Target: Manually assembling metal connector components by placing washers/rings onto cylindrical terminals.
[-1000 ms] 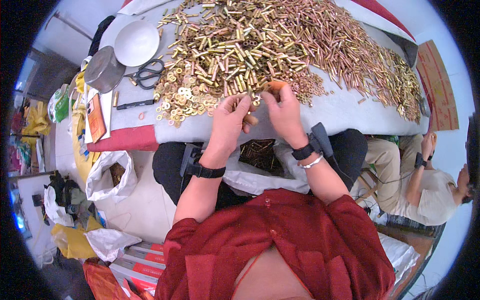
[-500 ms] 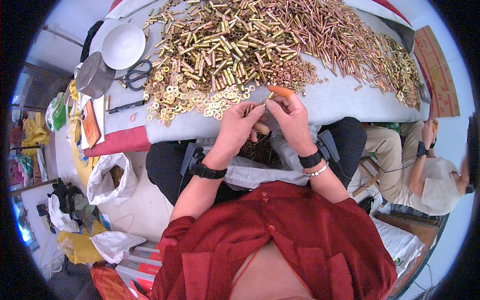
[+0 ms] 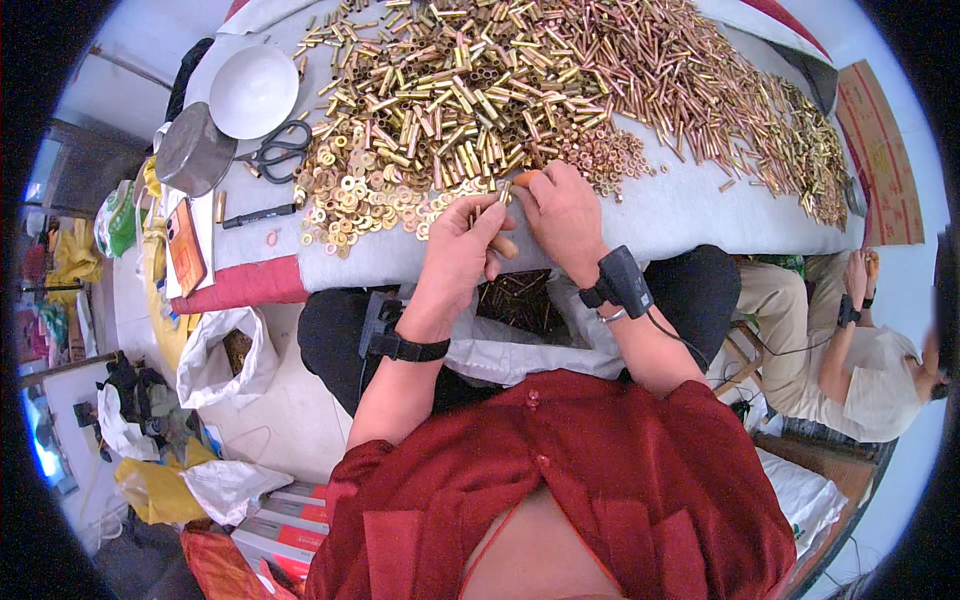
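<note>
The left hand point(image 3: 458, 255) pinches a short brass tube point(image 3: 503, 193) at the near edge of the grey-covered bench point(image 3: 680, 215), its long axis roughly upright. The right hand point(image 3: 565, 215) closes its grip around the tube's top, just beside, both touching it.

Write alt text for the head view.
A person's left hand and right hand pinch small brass tubes at the edge of a grey-covered table heaped with brass tubes and washers. A white bowl and scissors lie left.
</note>
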Available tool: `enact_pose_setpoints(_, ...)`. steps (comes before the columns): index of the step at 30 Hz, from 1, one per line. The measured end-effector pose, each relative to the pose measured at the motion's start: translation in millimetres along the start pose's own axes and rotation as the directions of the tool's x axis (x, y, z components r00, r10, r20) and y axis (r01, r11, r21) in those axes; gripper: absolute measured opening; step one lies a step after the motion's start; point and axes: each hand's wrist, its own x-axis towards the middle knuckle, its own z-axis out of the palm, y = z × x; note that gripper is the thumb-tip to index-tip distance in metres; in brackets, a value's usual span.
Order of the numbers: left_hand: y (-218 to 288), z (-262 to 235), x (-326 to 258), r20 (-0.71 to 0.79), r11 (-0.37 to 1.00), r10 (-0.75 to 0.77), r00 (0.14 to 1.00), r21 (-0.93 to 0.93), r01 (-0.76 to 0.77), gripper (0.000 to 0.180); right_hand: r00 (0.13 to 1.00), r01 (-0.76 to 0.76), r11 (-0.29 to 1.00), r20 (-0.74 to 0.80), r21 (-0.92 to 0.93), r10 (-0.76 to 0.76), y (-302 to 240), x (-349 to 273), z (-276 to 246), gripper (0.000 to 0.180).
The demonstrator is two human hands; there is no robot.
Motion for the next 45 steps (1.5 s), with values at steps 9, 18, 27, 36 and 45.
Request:
enact_pose_setpoints(9, -3.1, 5.0, -0.8, 0.045, 0.999, -0.05, 0.998, -0.006, 0.05, 0.023, 0.9, -0.372, 0.681, 0.067, 0.631, 0.43, -7.3, -14.6, -15.7, 0.008)
enact_pose_setpoints(18, -8.3, 21.0, -0.3, 0.088, 0.987, -0.065, 0.994, 0.149, 0.052, 0.02, 0.978, 0.04, 0.955, -0.208, 0.295, 0.023, -8.8, -43.7, -27.9, 0.017)
enact_pose_setpoints(27, -20.2, 29.9, 0.1, 0.132, 0.972, -0.045, 0.99, 0.233, 0.013, 0.015, 0.995, 0.026, 0.924, -0.096, 0.38, 0.012, 1.8, -57.3, -57.3, 0.019)
enact_pose_setpoints(36, -25.1, 36.7, 1.8, 0.134, 0.96, 0.019, 0.991, 0.276, -0.055, 0.018, 0.945, -0.328, 0.941, -0.043, -0.086, 0.325, 60.7, -42.1, -51.6, 0.017)
enact_pose_setpoints(45, -24.5, 43.5, 1.9, 0.114, 0.957, -0.028, 0.993, 0.289, -0.006, 0.02, 0.911, -0.411, 0.906, -0.077, -0.097, 0.405, 77.6, -52.6, -41.9, 0.01)
